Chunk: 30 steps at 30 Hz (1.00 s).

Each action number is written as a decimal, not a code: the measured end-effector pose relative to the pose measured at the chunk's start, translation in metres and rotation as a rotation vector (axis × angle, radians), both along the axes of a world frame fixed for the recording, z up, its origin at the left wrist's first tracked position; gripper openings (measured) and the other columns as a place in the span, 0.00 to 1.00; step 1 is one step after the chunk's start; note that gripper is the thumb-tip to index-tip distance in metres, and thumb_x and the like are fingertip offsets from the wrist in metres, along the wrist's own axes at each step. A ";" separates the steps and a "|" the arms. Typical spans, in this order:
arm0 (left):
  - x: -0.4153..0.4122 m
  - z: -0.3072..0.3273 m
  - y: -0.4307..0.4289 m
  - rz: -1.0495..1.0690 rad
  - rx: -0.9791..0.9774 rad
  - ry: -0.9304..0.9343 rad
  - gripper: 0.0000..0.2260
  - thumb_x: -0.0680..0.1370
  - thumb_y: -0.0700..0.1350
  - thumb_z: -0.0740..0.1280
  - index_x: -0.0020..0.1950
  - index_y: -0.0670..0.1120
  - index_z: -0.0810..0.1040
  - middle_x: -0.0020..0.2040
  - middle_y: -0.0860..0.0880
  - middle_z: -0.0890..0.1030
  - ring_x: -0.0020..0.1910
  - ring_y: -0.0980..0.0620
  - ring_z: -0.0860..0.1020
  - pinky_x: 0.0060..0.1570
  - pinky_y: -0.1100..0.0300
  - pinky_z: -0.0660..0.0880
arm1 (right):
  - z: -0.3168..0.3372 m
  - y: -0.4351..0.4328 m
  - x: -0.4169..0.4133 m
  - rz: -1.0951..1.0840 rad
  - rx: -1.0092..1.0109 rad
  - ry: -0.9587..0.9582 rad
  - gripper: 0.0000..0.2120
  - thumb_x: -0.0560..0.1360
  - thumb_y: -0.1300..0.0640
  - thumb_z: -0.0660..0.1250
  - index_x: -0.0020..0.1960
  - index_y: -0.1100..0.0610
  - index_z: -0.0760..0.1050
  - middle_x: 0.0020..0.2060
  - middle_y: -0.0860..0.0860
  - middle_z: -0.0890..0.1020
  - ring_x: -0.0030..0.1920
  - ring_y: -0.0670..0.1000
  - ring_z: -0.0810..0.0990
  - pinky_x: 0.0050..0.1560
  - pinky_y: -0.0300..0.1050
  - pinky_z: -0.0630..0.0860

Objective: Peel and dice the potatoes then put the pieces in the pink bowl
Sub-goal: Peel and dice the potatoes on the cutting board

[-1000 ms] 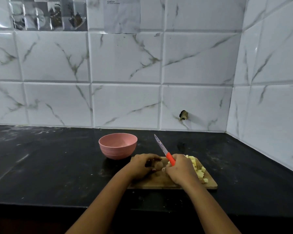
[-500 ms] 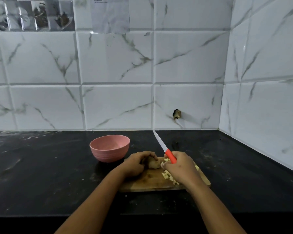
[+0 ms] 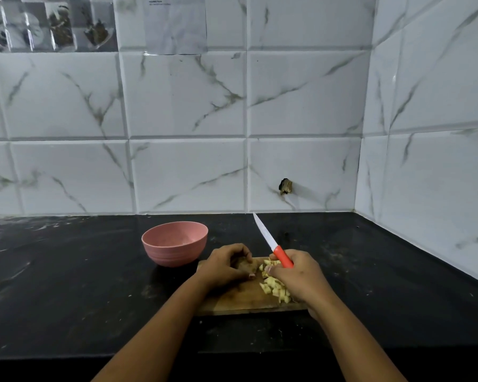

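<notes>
Since a second ago the diced potato pieces have shifted from the far right end of the wooden cutting board to a loose heap near its middle, just left of the right hand. The view itself has also drifted a little, so the pink bowl sits further left in the frame than it did.

The left hand lies on the board with its fingers curled round a brown, seemingly unpeeled potato; that grip is closed and most of the potato is hidden beneath it. The right hand's grip is wrapped round the orange handle of the knife, whose blade is lifted off the board and points up toward the wall in the centre of the frame. The side of this hand is against the heap of pieces.

The bowl stands on the dark surface, just left of the board's upper left corner, and no pieces show inside it.

By my reading, one potato is diced and pushed aside, and the next is being taken up for peeling. That move calls for turning the blade down toward the potato while the left hand steadies or lifts it, fingertips kept behind the edge. The heap has yet to go to the bowl; with it so close to the working spot, stray pieces could get nudged off the board.
</notes>
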<state>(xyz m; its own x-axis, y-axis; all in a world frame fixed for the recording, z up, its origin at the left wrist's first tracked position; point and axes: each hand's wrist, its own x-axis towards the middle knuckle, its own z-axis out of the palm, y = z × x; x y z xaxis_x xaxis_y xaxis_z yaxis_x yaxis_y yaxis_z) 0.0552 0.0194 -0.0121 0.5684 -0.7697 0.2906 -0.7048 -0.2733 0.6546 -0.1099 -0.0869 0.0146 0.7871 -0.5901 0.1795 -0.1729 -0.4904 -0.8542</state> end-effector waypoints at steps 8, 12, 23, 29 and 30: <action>0.004 -0.001 0.001 -0.031 -0.007 0.077 0.10 0.74 0.40 0.71 0.50 0.53 0.76 0.63 0.53 0.77 0.64 0.59 0.73 0.66 0.58 0.70 | -0.002 -0.002 -0.003 -0.010 0.046 -0.016 0.07 0.74 0.54 0.71 0.52 0.53 0.78 0.43 0.51 0.82 0.46 0.50 0.81 0.48 0.45 0.79; 0.002 0.003 0.003 0.025 0.042 -0.011 0.09 0.76 0.42 0.68 0.51 0.56 0.77 0.65 0.53 0.75 0.67 0.57 0.71 0.68 0.55 0.69 | 0.000 0.000 -0.003 -0.005 0.063 -0.005 0.07 0.74 0.54 0.71 0.52 0.52 0.78 0.44 0.50 0.82 0.47 0.50 0.81 0.50 0.46 0.79; -0.032 0.000 0.025 0.452 -0.278 -0.147 0.06 0.74 0.42 0.70 0.50 0.49 0.81 0.47 0.55 0.78 0.49 0.57 0.76 0.49 0.67 0.69 | 0.008 0.019 -0.011 0.090 0.001 -0.025 0.05 0.78 0.56 0.64 0.49 0.55 0.78 0.38 0.51 0.80 0.37 0.47 0.77 0.37 0.40 0.73; -0.053 0.008 0.042 0.593 -0.063 -0.045 0.07 0.77 0.46 0.67 0.46 0.44 0.81 0.45 0.48 0.82 0.45 0.49 0.80 0.50 0.56 0.77 | 0.003 0.035 -0.019 0.197 -0.178 0.122 0.12 0.82 0.55 0.57 0.64 0.53 0.72 0.38 0.46 0.75 0.35 0.44 0.72 0.32 0.36 0.66; -0.056 0.014 0.042 0.576 0.032 -0.051 0.09 0.78 0.46 0.65 0.47 0.42 0.81 0.46 0.46 0.82 0.46 0.48 0.80 0.50 0.56 0.76 | 0.002 0.038 -0.020 0.209 -0.204 0.161 0.14 0.82 0.56 0.56 0.66 0.52 0.71 0.40 0.46 0.75 0.36 0.43 0.73 0.32 0.36 0.67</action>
